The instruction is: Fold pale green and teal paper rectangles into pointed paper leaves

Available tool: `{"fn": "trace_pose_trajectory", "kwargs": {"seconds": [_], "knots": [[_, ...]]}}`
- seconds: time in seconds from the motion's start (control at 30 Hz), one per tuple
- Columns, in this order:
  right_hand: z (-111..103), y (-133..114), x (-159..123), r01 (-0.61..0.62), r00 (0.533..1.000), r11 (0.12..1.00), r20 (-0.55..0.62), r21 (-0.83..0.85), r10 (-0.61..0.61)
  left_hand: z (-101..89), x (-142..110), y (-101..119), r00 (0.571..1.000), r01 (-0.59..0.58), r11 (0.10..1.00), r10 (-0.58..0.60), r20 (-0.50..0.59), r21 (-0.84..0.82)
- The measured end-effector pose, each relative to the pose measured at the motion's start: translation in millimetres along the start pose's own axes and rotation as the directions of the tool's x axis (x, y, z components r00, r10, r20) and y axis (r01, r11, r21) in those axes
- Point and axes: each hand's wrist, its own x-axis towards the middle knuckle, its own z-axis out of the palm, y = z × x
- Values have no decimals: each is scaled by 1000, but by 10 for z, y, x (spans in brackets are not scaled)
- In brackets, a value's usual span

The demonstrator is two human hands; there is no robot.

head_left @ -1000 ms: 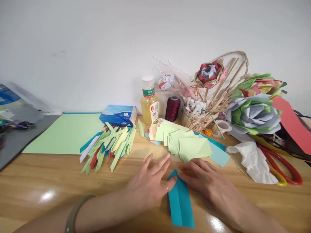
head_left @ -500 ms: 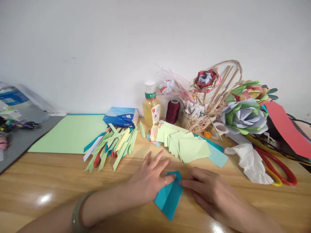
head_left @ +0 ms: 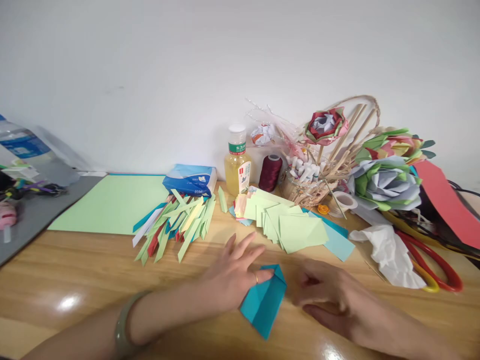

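Note:
A folded blue sheet of paper lies on the wooden table in front of me, with creased flaps and a pointed lower end. My left hand rests at its left side, fingers spread, the thumb pressing on the upper part of the paper. Some of the paper's left edge is hidden under that hand. Just right of the paper, and apart from it, is my right hand. It looks slightly blurred, its fingers loosely bent and the thumb away from them, with nothing seen in it.
Behind lie folded paper strips, green paper cards, a tissue pack, a glue bottle and a thread spool. At right are paper flowers, a crumpled tissue and red-handled scissors.
My right hand has come off the paper's right edge and moved a little right. My left hand keeps its thumb on the paper. The whole view has shifted slightly.

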Motion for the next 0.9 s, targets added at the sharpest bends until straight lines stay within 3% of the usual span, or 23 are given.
{"fn": "trace_pose_trajectory", "kwargs": {"seconds": [0.13,0.23,0.3,0.37,0.47,0.53,0.67,0.9], "knots": [[227,-37,71,37,999,999,26,18,-38,57,35,-36,1000,12,1000,-12,-16,12],[374,-23,103,148,983,971,-85,-188,-166,48,44,-26,997,29,997,-24,-77,68],[401,13,106,157,969,936,-134,-314,-208,29,37,-15,985,18,998,-7,-174,64],[377,54,101,132,963,909,-167,-396,-213,16,26,-5,942,-46,999,44,-334,2],[310,99,94,61,958,881,-220,-468,-183,25,15,7,839,-154,987,103,-534,-52],[281,114,91,14,960,869,-236,-495,-151,37,12,7,833,-183,983,143,-534,-23],[273,125,83,-23,966,850,-230,-527,-117,25,12,-11,887,-200,980,191,-421,23],[263,134,76,-16,958,834,-248,-552,-146,-16,23,2,859,-188,981,188,-476,49]]}}
